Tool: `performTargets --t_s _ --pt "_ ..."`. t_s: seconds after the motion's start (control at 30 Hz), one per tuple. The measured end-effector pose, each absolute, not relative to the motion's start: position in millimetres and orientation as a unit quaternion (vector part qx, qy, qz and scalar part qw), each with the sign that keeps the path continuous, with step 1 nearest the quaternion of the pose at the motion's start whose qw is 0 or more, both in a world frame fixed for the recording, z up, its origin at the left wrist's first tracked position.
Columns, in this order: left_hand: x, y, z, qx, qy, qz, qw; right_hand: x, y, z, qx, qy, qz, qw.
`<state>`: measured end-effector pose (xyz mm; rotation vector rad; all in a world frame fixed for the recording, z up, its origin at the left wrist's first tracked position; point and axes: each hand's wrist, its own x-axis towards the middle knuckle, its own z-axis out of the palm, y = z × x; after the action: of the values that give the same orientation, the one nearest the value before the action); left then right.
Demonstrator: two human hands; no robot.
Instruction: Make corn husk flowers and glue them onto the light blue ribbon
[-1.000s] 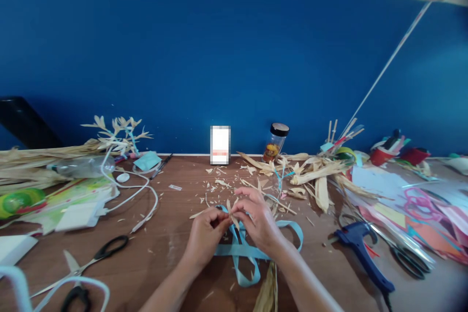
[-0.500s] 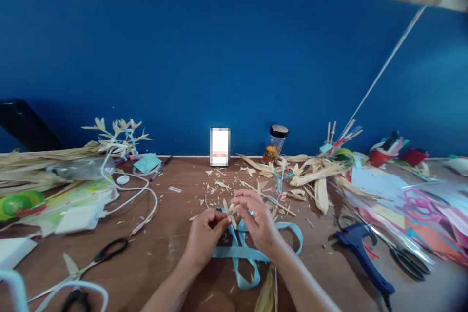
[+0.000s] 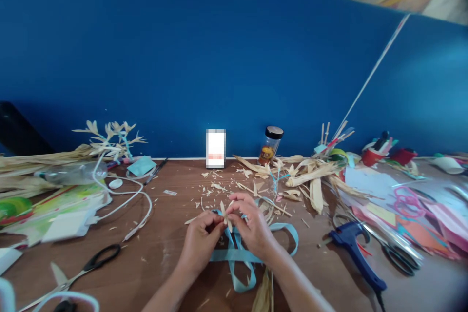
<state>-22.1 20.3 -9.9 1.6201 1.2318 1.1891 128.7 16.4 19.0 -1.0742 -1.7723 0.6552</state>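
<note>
Between my two hands is a small flower of pale dried husk (image 3: 223, 208), its narrow petals pointing up and down. My left hand (image 3: 203, 236) pinches it low down with thumb and forefinger. From the other side, my right hand (image 3: 252, 226) closes thumb and fingertips on its petals. Light blue ribbon (image 3: 241, 255) lies in loops on the table below and behind both hands. A strip of dried husk (image 3: 263, 292) lies near my right forearm. The fingers partly hide the flower's base.
A blue glue gun (image 3: 356, 253) and black-handled scissors (image 3: 398, 258) lie at right; open scissors (image 3: 73, 278) lie at left. Husk scraps (image 3: 218, 186) litter the middle. Behind stand a jar (image 3: 270, 145) and a blurred-out upright rectangle (image 3: 216, 148). Finished husk flowers (image 3: 109, 136) stand back left.
My right hand's fingers have drawn in and now pinch the flower, where before they were spread more loosely beside it. The view has shifted slightly.
</note>
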Motion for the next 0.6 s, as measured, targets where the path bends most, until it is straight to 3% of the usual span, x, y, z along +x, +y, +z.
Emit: performTargets --t_s 0.33,0.6 --pt "-22 19 -9 0.666 0.480 0.462 0.335 119 14 11 -0.440 -0.628 0.398 0.505" --pt "-22 21 -13 0.667 0.488 0.446 0.343 118 15 11 -0.436 -0.617 0.402 0.517"
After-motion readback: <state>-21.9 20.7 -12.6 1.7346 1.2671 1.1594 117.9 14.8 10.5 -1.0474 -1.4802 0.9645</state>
